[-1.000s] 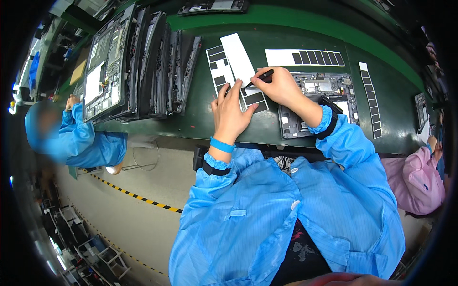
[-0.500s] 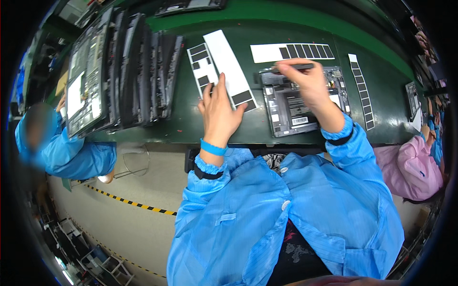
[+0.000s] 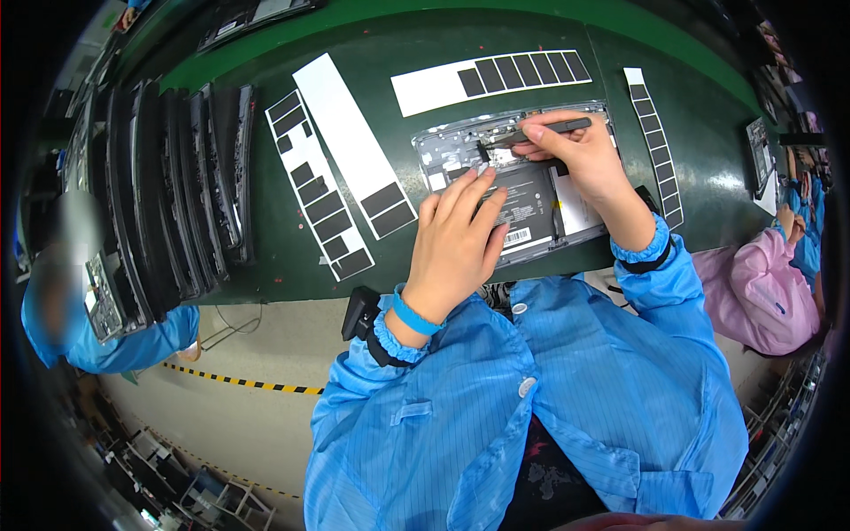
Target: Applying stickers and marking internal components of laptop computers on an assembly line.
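Note:
An opened laptop base [image 3: 441,149] lies in front of me, its boards and dark battery [image 3: 529,202] exposed. My right hand [image 3: 580,164] is closed around dark tweezers [image 3: 567,126], whose tip points left over the boards. Close to that tip is a small black piece [image 3: 483,153], perhaps a sticker; whether the tip touches it I cannot tell. Fingers stretched out, my left hand [image 3: 456,232] rests over the base's left part. Its fingertips are just below the black piece, and it covers part of the battery.
Left of the base lie a white sheet [image 3: 341,124] and a sheet with black patches [image 3: 305,168]. Another patch sheet [image 3: 429,93] lies behind it, a narrow strip [image 3: 652,133] to the right. Several laptop bases [image 3: 181,195] stand upright at far left. Other people sit at both sides.
My left hand has moved from the sheets on the left onto the laptop base. The tweezers now point down at the boards, beside a small black piece. The whole view has shifted.

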Demonstrator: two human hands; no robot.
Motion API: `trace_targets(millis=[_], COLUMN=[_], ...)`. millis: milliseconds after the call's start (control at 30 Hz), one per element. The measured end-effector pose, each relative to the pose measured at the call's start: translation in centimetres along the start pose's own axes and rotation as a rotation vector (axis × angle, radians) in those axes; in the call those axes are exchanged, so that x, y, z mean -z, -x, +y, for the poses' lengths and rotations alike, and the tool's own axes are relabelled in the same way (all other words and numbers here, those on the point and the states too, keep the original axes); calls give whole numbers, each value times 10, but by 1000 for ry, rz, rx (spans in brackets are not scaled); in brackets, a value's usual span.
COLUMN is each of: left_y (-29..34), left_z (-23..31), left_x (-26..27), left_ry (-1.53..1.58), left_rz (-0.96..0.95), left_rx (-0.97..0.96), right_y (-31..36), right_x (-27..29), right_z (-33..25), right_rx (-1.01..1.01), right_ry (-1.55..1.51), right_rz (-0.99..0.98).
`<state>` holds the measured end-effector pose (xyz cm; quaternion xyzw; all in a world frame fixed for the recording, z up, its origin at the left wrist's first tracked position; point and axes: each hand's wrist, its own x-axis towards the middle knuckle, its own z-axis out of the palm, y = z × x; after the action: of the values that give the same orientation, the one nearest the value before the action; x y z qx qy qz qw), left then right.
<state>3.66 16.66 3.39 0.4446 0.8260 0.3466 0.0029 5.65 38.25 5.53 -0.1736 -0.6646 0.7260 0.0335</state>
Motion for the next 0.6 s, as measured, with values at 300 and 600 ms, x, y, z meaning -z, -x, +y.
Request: trace_targets(millis=[300, 600], left_y=[0, -10], left_z=[3, 13], left_x=[0, 1], left_ry=[4, -25], left_rz=[-39, -33], left_rx=[36, 76], right_y=[0, 0], right_x=[-2, -3], right_z=[1, 5], right_rx=[-20, 16], right_ry=[59, 46], right_rz=[43, 53])
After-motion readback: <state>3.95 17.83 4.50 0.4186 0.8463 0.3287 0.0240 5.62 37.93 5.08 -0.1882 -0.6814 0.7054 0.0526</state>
